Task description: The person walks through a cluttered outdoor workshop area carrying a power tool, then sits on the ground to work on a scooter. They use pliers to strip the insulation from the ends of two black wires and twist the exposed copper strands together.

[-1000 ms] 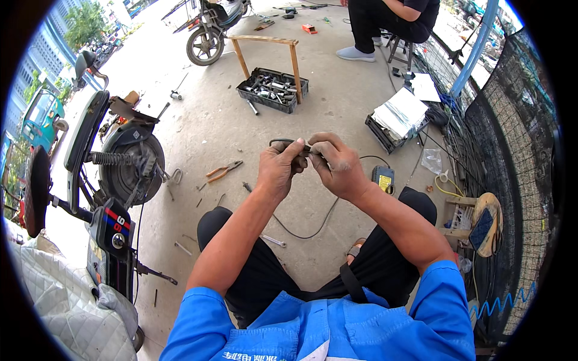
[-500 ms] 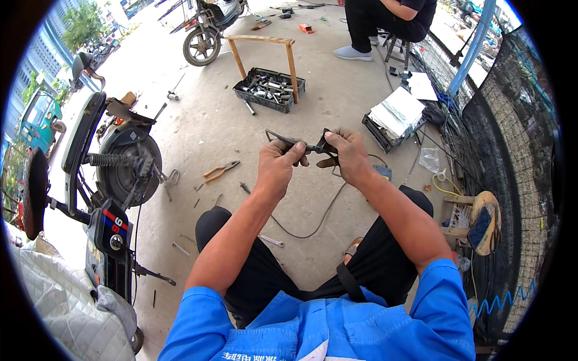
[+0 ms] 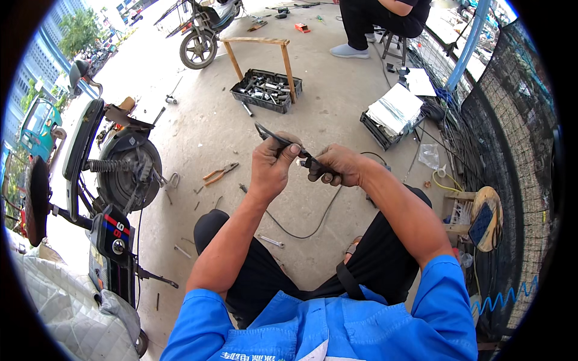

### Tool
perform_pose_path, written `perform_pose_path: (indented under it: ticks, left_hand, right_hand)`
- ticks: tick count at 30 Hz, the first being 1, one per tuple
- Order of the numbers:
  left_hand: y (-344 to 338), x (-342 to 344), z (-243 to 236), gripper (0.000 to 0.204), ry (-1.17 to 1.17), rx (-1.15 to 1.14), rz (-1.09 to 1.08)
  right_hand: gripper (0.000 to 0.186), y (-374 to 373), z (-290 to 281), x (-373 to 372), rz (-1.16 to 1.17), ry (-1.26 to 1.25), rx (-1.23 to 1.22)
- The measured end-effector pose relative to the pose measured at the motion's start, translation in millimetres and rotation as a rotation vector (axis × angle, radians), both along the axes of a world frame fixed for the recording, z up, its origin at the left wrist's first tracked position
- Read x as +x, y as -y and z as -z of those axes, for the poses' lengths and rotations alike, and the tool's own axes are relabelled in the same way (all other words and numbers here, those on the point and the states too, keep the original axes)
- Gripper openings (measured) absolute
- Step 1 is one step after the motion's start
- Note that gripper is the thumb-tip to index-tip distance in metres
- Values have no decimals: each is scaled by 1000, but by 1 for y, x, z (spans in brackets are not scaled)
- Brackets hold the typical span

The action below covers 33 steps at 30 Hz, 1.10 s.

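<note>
My left hand pinches a thin black cable between thumb and fingers; a bent end sticks up past the knuckles. Close beside it, my right hand has its fingers curled round the same cable, at a thicker dark stretch between the hands. What this stretch is made of is too small to tell. A dark cable loops over the concrete below my hands, between my knees. Whether it joins the held one is hidden. Orange-handled pliers lie left of my left hand.
A black crate of metal sockets and tools with a wooden handle stands ahead. Another crate holds white papers at right. A partly dismantled scooter is on the left. A wrench lies near my left knee. A seated person is far right.
My right hand has turned and closed lower on the cable; the dark flap that stood up at its fingers no longer shows. The cable between my hands now slants down to the right.
</note>
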<state>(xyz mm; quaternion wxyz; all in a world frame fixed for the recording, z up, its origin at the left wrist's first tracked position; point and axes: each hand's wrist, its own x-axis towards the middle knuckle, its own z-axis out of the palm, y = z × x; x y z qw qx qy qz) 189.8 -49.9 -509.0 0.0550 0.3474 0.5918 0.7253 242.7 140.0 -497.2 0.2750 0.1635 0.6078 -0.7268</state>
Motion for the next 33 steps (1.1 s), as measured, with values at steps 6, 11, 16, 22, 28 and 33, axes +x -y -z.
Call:
perform_pose_path:
  ticks: [6, 11, 16, 22, 28, 33]
  left_hand:
    - [-2, 1, 7, 14, 161, -84, -74]
    - [-1, -1, -2, 15, 323, -45, -151]
    - [1, -3, -7, 20, 455, -33, -177]
    - [1, -3, -1, 21, 690, 31, -90]
    - [3, -4, 7, 21, 737, 54, -41]
    - [2, 4, 3, 24, 712, -7, -39]
  right_hand:
    - [16, -6, 15, -2, -20, 2, 10]
    - [22, 1, 31, 1, 171, -224, 260]
    - [18, 10, 23, 10, 298, -806, 639]
    - [38, 32, 3, 18, 138, -1335, 853]
    - [26, 31, 11, 16, 157, -1446, 880]
    - [8, 27, 10, 20, 206, -1403, 820]
